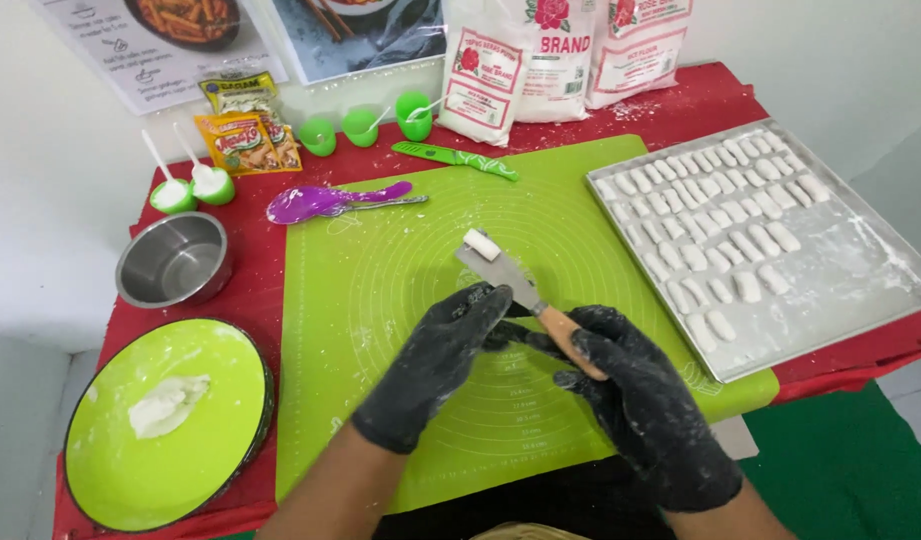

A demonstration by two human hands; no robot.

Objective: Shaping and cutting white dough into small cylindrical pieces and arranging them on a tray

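Both my hands wear black gloves dusted with flour. My right hand (635,385) grips the wooden handle of a metal scraper (500,272), whose blade points up and left over the green silicone mat (410,230). A small white dough piece (480,244) lies on the blade's tip. My left hand (442,350) rests with curled fingers on the mat just left of the scraper handle, touching the blade's base. A metal tray (860,270) at the right holds several rows of similar white dough pieces (710,210).
A green plate (130,450) with a dough lump (167,404) sits front left, a steel bowl (173,260) behind it. A purple spoon (325,201), green knife (455,158), small green cups (360,125), seasoning packets (245,125) and flour bags (540,60) line the back of the red table.
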